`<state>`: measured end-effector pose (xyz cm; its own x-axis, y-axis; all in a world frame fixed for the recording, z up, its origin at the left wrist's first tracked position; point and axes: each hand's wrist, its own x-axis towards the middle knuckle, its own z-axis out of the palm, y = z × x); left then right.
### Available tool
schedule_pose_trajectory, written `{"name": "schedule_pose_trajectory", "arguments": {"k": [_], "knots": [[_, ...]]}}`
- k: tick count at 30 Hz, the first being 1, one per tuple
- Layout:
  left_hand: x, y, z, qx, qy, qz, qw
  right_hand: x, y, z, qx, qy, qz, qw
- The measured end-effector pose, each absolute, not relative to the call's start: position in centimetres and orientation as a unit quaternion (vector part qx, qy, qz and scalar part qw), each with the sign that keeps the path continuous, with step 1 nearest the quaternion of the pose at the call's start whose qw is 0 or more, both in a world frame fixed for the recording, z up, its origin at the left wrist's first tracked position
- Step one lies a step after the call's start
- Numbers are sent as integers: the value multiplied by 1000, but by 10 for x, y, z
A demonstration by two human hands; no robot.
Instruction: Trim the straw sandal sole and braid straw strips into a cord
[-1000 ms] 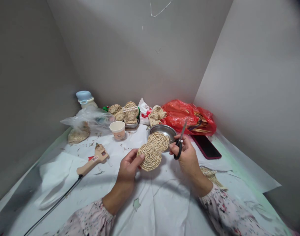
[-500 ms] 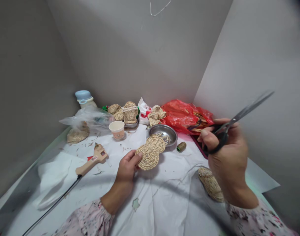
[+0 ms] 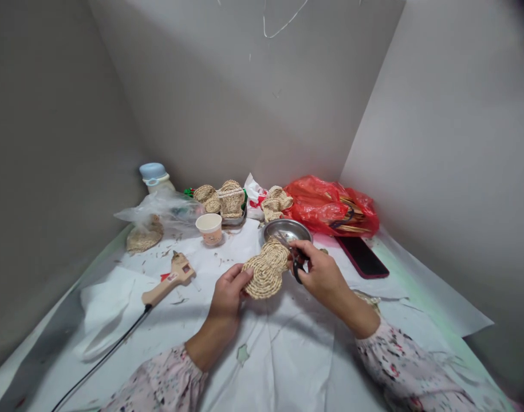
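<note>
Between thumb and fingers, my left hand point(image 3: 228, 294) grips the lower left edge of a woven straw piece point(image 3: 267, 270), made of two joined coils in a figure-eight shape. My right hand point(image 3: 324, 274) is closed around the black handles of a pair of scissors point(image 3: 299, 268). The scissor blades point up and left, at the upper coil's far edge; whether they touch the straw I cannot tell. Just behind the piece stands a steel bowl point(image 3: 303, 230) with its near rim partly covered.
A glue gun point(image 3: 169, 284) with a black cord lies at left, near a paper cup point(image 3: 209, 230). Straw pieces point(image 3: 231, 200) in a tray, a red plastic bag point(image 3: 317, 203) and a blue-lidded bottle point(image 3: 154, 176) line the back. A phone point(image 3: 365, 258) lies at right.
My right hand has come down and left with the scissors, from raised at the right to beside the straw piece. The left hand still holds the piece in nearly the same place.
</note>
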<state>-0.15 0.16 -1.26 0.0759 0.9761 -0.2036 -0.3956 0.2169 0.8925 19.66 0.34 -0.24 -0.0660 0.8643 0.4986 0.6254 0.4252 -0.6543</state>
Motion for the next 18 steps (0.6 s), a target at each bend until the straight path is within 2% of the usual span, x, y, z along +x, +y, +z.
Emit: {"name": "schedule_pose_trajectory", "arguments": {"k": [5,11,13,18], "knots": [[-2,2,-15,338,415,527,660,195,3,-7,-506,-728,122,446],[-2,4,-15,339,425,540,643,198,5,0,-454,-529,401,595],[-2,4,-14,341,429,539,640,204,7,3,-423,-474,456,623],[-2,4,-14,348,437,542,628,209,11,-3,-446,-453,428,642]]}}
